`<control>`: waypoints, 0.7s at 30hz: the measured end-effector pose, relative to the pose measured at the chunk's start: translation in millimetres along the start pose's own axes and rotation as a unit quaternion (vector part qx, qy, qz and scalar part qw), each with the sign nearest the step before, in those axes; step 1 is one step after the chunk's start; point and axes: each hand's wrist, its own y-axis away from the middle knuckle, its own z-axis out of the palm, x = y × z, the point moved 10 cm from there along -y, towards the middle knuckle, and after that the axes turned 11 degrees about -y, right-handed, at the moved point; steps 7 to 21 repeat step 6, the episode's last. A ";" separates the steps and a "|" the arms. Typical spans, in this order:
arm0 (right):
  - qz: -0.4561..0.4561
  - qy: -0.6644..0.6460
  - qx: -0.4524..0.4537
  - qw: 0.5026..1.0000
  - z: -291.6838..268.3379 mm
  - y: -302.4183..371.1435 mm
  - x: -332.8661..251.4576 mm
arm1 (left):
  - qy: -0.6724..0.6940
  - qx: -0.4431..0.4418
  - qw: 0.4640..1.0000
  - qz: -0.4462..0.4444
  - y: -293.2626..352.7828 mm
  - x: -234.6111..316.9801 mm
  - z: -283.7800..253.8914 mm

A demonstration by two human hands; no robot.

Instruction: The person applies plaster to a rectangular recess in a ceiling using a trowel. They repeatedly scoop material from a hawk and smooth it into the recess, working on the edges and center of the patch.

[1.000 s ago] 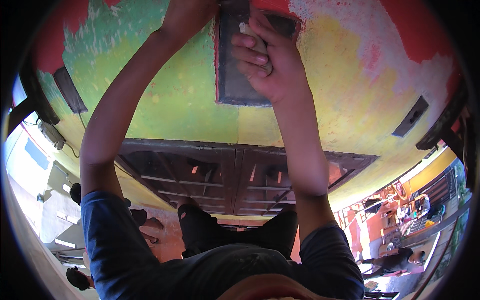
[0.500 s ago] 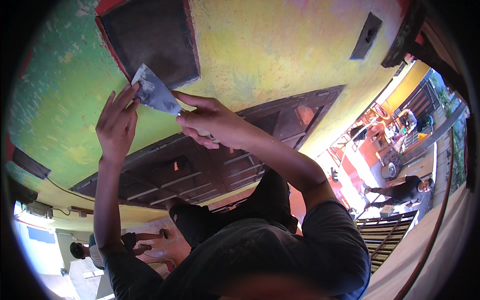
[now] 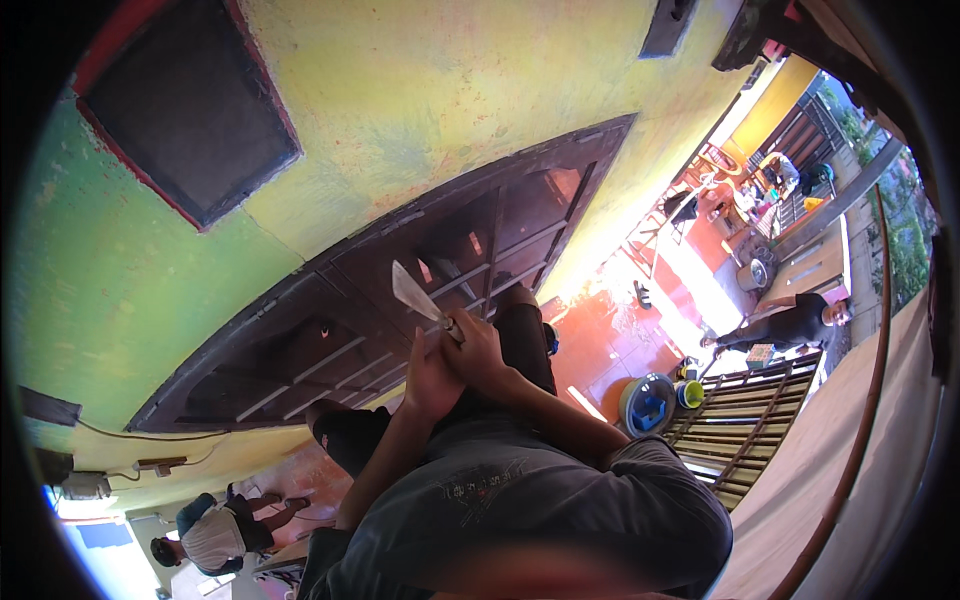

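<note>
In front of my body, my right hand (image 3: 480, 350) is closed round the handle of a putty knife (image 3: 414, 292). Its metal blade points up and to the left, turned nearly edge-on. My left hand (image 3: 432, 372) presses against the right one at the handle, one digit stretched out and the other fingers partly hidden. Beyond the blade, and apart from it, is a dark brown panelled window or door frame (image 3: 300, 375). Above it spreads a wall (image 3: 370, 110) painted green at the left and yellow at the right.
A dark, red-edged panel (image 3: 190, 110) is set in the wall. At right are a basin (image 3: 648, 405), a yellow-green bucket (image 3: 690, 393), a slatted bamboo rack (image 3: 745, 420) and a person in dark clothes (image 3: 780, 325). Another person (image 3: 215, 533) is at lower left.
Both hands have come down from the wall towards my body, bringing the putty knife along. My left hand has left the blade and met my right hand. The view has shifted rightward.
</note>
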 end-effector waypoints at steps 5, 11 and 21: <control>0.148 -0.209 -0.030 0.966 -18.0 -40.3 49.6 | -0.222 -0.113 0.967 0.055 60.4 53.3 37.4; 0.118 -0.252 -0.032 0.960 -16.6 -53.4 46.7 | -0.282 -0.079 0.955 0.055 70.0 66.4 26.8; 0.118 -0.252 -0.032 0.960 -16.6 -53.4 46.7 | -0.282 -0.079 0.955 0.055 70.0 66.4 26.8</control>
